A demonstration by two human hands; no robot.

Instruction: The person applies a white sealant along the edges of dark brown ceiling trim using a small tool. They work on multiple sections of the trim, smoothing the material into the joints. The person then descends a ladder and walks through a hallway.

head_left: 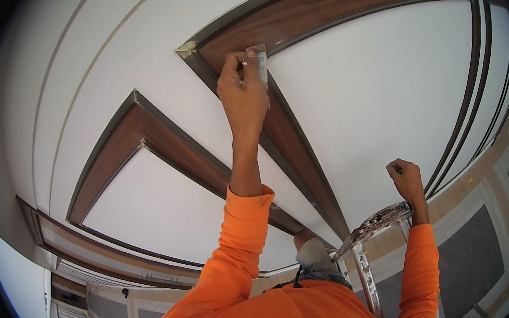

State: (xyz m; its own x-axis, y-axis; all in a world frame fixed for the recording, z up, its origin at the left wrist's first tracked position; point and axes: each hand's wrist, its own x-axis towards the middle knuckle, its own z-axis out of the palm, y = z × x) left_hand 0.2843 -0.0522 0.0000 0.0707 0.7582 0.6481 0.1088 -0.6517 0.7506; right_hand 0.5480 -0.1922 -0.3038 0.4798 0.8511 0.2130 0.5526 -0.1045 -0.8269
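Note:
My left hand (244, 90) is raised to a brown wood-grain panel frame (242, 32), near its mitred corner. Its fingers are closed on a folded piece of sandpaper (262, 65), pale with print on the back and brownish at the top. The sandpaper lies against or very close to the frame. Filler-like pale marks show at the corner joint (186, 48). Lower to the right, my right hand (407, 178) is closed beside the top of a paint-spattered stepladder (383, 219). Whatever its curled fingers hold, if anything, is hidden.
A second brown frame (109, 145) with dark edges borders a white panel (170, 212) to the left. Another white panel (366, 78) fills the upper right. Dark double moulding (468, 87) runs down the right. Beyond the ladder are grey boards with taped, pale seams (468, 265).

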